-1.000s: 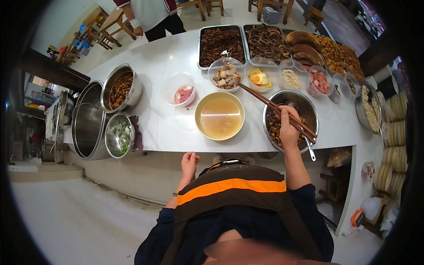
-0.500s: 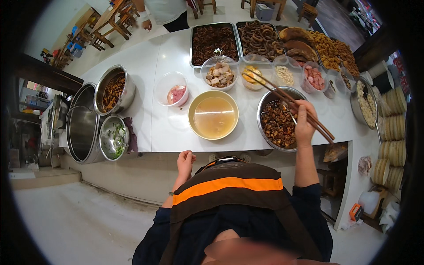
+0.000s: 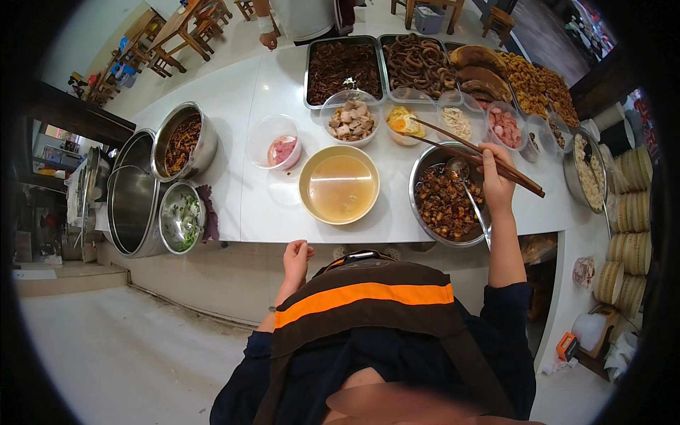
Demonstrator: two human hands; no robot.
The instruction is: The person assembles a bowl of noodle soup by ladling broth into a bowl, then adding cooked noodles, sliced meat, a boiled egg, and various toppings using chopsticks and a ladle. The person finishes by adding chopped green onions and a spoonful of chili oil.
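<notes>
My right hand [image 3: 497,173] grips a pair of long brown chopsticks [image 3: 506,170]. Their slightly parted tips point left, at a clear tub [image 3: 401,139] with yellow and white fried egg [image 3: 405,122] in it; whether they touch the egg I cannot tell. Below the chopsticks is a steel bowl [image 3: 419,210] of dark, diced, saucy food, with a metal ladle [image 3: 470,195] resting in it. My left hand [image 3: 297,261] is loosely curled just off the table's near edge, with nothing seen in it. Nearest to it on the table stands a pale yellow bowl [image 3: 304,200] of cloudy broth.
Clear tubs hold pink meat [image 3: 282,150], diced meat [image 3: 350,120], pale shreds [image 3: 457,124] and pink slices [image 3: 504,127]. Behind are trays of dark food [image 3: 343,67]. Steel pots [image 3: 133,212] stand left, stacked bowls [image 3: 632,212] right. Another person [image 3: 304,20] is beyond the table.
My right hand and the chopsticks have shifted a little right and up, and the tips now sit at the tub's right side. The ladle shows more fully. The other person has moved right.
</notes>
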